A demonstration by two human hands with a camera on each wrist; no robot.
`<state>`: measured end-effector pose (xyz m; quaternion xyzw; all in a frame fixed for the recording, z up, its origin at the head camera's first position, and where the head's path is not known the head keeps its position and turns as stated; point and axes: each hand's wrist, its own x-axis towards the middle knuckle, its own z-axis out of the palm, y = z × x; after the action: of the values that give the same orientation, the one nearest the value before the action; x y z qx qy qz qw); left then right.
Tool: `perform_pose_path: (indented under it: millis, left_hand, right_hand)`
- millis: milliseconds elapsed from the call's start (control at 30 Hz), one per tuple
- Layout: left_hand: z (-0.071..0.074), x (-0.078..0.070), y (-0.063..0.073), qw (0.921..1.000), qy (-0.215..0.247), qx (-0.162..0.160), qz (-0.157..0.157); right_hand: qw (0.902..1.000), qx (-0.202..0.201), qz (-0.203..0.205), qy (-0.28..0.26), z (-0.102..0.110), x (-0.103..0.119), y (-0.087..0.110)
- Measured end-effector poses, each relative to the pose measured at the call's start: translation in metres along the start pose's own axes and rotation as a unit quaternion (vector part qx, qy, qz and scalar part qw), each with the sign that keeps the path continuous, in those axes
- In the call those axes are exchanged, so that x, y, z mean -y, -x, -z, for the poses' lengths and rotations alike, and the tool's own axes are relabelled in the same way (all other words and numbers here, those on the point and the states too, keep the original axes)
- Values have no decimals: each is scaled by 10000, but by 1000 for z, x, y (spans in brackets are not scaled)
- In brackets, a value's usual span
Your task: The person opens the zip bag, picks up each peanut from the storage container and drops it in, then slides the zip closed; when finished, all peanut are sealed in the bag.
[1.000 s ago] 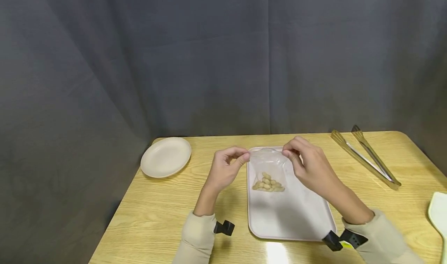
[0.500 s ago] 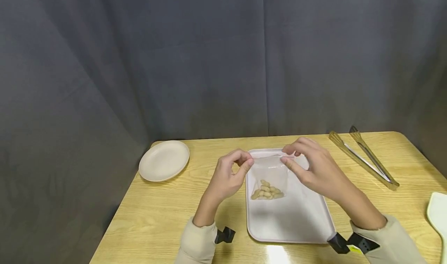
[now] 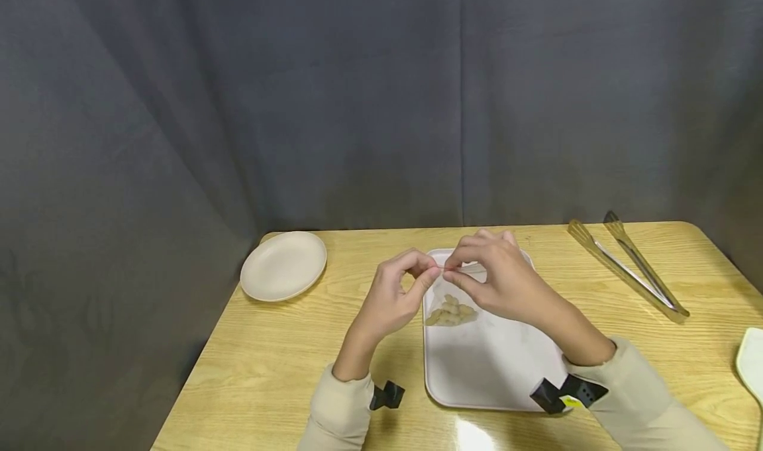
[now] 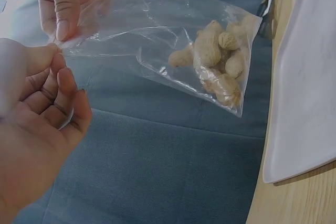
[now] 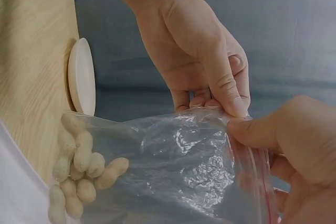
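A clear zip bag [image 5: 173, 166] with a red line along its top hangs above the tray, with several unshelled peanuts [image 4: 220, 56] gathered at its bottom. My left hand [image 3: 393, 295] pinches the top corner of the bag between thumb and forefinger. Right beside it, my right hand [image 3: 497, 279] pinches the same top edge, thumb tips almost meeting. In the right wrist view the red line [image 5: 268, 192] runs past the right hand's fingers. Below the bag lies the pale rectangular tray [image 3: 489, 371].
A round cream plate [image 3: 283, 265] sits at the table's back left corner. Metal tongs [image 3: 634, 269] lie spread at the back right. Part of a white flat-bladed utensil [image 3: 752, 361] shows at the right edge. A dark curtain [image 3: 357, 106] hangs behind the wooden table [image 3: 268, 378].
My right hand has slid left along the bag's top edge until it is beside the left hand. The bag's mouth, held spread earlier, is now drawn together at the left corner.
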<state>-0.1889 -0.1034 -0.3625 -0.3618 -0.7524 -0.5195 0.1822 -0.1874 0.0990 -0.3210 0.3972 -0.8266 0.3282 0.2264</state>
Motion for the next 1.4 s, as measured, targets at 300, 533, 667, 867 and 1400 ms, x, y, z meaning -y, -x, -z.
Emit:
perform_pose_path:
  millis: [300, 533, 667, 867, 1400]
  left_hand:
    - [2, -5, -1, 9998, 17, -213, 31]
    - [4, -6, -1, 9995, 131, -295, 26]
    - [4, -7, -1, 9993, 173, -336, 29]
    - [5, -8, -1, 9991, 226, -350, 60]
    - [7, -7, -1, 9984, 402, -391, 26]
  right_hand:
    - [9995, -45, -254, -166, 6, 2, 0]
    - [9992, -226, -135, -289, 5, 3, 0]
    - [9992, -178, -208, -301, 8, 3, 1]
    - [9990, -163, -207, -365, 10, 0, 4]
    - [9982, -369, -192, -434, 14, -2, 9]
